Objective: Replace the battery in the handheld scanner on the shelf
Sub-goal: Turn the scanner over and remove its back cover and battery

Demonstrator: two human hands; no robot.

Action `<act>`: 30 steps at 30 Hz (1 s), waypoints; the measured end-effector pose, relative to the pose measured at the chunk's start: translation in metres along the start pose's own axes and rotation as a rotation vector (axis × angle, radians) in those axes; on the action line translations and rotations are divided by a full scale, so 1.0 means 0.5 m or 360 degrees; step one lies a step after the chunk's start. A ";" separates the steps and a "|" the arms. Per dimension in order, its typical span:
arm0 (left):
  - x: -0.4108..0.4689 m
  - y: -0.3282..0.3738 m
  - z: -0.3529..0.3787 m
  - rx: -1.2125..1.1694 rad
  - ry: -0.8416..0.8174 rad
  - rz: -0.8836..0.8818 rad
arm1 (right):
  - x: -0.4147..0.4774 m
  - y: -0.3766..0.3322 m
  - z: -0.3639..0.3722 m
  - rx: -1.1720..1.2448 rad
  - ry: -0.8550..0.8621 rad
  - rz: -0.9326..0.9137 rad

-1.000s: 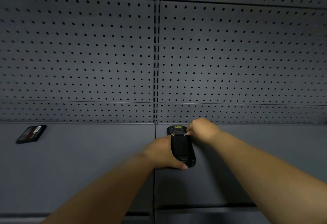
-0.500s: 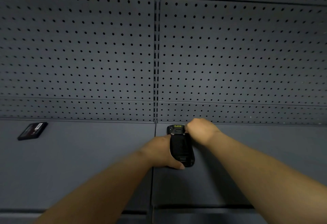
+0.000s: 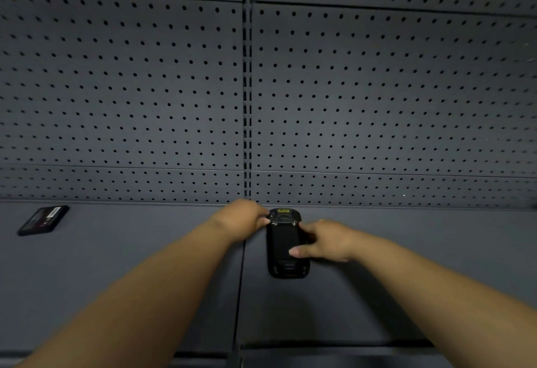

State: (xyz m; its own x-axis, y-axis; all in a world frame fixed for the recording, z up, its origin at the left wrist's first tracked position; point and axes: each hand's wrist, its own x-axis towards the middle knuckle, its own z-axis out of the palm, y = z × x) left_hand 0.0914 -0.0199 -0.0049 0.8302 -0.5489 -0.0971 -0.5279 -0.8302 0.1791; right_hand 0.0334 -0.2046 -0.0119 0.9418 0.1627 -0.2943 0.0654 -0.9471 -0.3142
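Note:
The black handheld scanner (image 3: 286, 247) lies back side up on the grey shelf (image 3: 130, 266), its head with a yellow label pointing at the back wall. My left hand (image 3: 242, 219) touches the scanner's top left corner with its fingertips. My right hand (image 3: 324, 241) rests against the scanner's right side, thumb laid across its back. A flat black battery (image 3: 43, 219) with a white label lies on the shelf at the far left, away from both hands.
A dark grey pegboard wall (image 3: 377, 91) rises straight behind the shelf. A vertical slotted upright (image 3: 247, 106) splits it in the middle. A seam (image 3: 239, 295) runs down the shelf just left of the scanner. The shelf's front edge (image 3: 334, 348) is near the bottom.
The hands have swapped places on the scanner: the left went from gripping its lower body up to the top left corner, the right came down from the top to its right side. The scanner now lies flat.

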 end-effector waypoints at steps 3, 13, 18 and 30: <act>0.027 0.009 -0.003 0.0287 -0.0090 0.0113 | -0.013 -0.003 0.000 0.0034 -0.0032 0.0000; 0.053 -0.015 0.004 0.0921 -0.0067 0.0445 | -0.007 -0.004 -0.005 -0.0051 -0.0048 0.0003; 0.055 -0.016 0.002 0.1011 -0.0096 0.0480 | -0.006 -0.005 -0.006 -0.0075 -0.0045 -0.0002; 0.044 0.013 0.005 0.0758 -0.0037 0.0267 | -0.004 -0.005 -0.004 -0.0069 -0.0045 0.0012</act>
State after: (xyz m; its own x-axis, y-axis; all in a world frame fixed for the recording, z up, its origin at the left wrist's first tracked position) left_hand 0.1056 -0.0377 -0.0085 0.7258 -0.6758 -0.1280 -0.6810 -0.6798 -0.2722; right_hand 0.0321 -0.2031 -0.0089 0.9325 0.1625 -0.3225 0.0728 -0.9593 -0.2727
